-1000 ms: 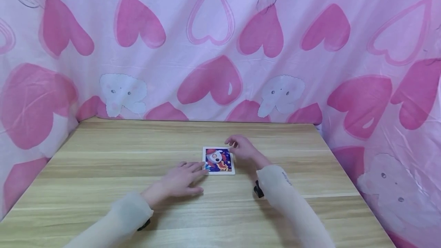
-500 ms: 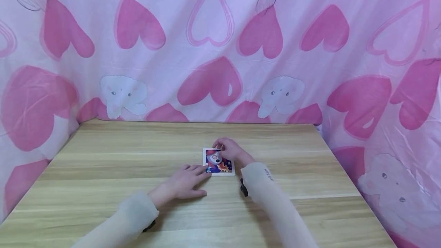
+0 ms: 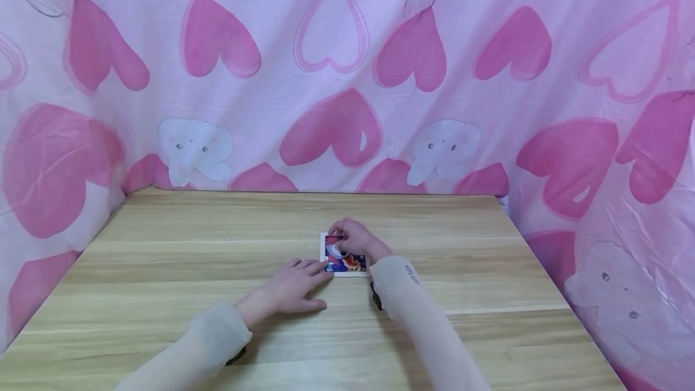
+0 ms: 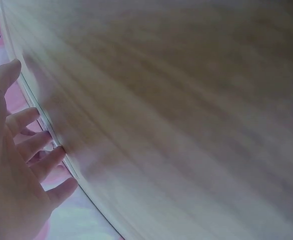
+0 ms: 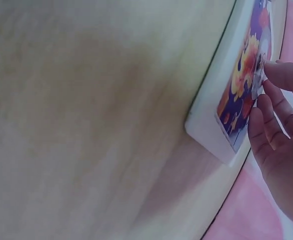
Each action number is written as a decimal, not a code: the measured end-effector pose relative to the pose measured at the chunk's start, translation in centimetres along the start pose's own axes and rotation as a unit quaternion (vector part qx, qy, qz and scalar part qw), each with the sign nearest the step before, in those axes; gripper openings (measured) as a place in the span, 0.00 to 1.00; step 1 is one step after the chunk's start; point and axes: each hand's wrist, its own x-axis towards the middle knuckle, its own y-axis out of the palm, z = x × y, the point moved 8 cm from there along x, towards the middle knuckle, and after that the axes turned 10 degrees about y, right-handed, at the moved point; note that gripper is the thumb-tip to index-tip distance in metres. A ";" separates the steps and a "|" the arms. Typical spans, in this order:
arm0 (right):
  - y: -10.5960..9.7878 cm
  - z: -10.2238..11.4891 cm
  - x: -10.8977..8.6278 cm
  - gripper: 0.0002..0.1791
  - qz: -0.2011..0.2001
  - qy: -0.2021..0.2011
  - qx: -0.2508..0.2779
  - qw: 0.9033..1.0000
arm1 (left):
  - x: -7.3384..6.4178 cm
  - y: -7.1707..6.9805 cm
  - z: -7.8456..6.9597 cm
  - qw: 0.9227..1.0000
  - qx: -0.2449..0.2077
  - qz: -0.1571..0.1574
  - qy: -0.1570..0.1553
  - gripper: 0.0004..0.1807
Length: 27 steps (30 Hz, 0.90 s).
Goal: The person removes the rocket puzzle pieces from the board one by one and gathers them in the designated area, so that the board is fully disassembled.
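Note:
A square, white-framed picture board (image 3: 346, 265) lies flat on the table, printed with a light rocket-like shape, orange flames and a dark blue starry ground. The left hand (image 3: 293, 285) is spread palm down at its lower left corner, fingertips on the frame. In the left wrist view, that hand (image 4: 21, 165) has its fingers apart and nothing in them. The right hand (image 3: 355, 239) reaches over the board's upper part and covers its top right. The right wrist view has the thumb and gently bent fingers of the hand (image 5: 281, 120) touching the picture (image 5: 241, 80); no grasped thing shows.
The wood-grain table (image 3: 217, 222) spreads out around the board. A pink curtain (image 3: 326, 29) with hearts and white animal figures hangs behind it and along both sides. Dark straps (image 3: 376, 296) show under the light sleeves.
The right hand has moved left from beside the board's top right corner to over its upper part. The left hand has shifted slightly right. The board stays in place.

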 end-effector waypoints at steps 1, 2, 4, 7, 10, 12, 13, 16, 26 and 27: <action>0.1 0.1 0.0 0.18 0.003 -0.002 -0.011 1.000 | 0.0 0.0 0.0 1.000 0.000 -0.001 0.001 0.35; 0.1 0.2 0.0 0.18 0.006 -0.005 -0.019 1.000 | 0.0 0.0 0.0 1.000 0.000 -0.001 0.001 0.35; 0.2 0.4 0.0 0.17 0.010 -0.006 -0.038 0.999 | 0.0 0.0 0.0 1.000 0.001 -0.003 0.003 0.35; 0.2 0.5 0.1 0.17 0.018 -0.002 -0.056 0.998 | 0.0 0.0 0.0 1.000 0.003 -0.003 0.002 0.35; 0.3 0.5 0.2 0.17 0.028 0.007 -0.066 0.997 | 0.0 -0.1 0.0 1.000 0.004 -0.005 0.003 0.35; 0.4 0.5 0.3 0.17 0.037 0.016 -0.072 0.997 | 0.0 -0.1 0.0 1.000 0.003 -0.006 0.004 0.35; 0.4 0.5 0.4 0.18 0.040 0.019 -0.072 0.996 | 0.0 -0.1 0.0 1.000 0.002 -0.007 0.004 0.35; 0.4 0.5 0.4 0.18 0.053 0.031 -0.072 0.996 | 0.0 -0.1 -0.1 1.000 -0.002 -0.007 0.004 0.35; 0.5 0.4 0.6 0.17 0.079 0.056 -0.065 0.993 | -0.1 -0.1 0.0 1.000 -0.003 -0.003 0.002 0.35; 0.5 0.4 0.6 0.17 0.080 0.056 -0.067 0.993 | 0.0 -0.1 0.0 1.000 -0.002 -0.003 0.002 0.35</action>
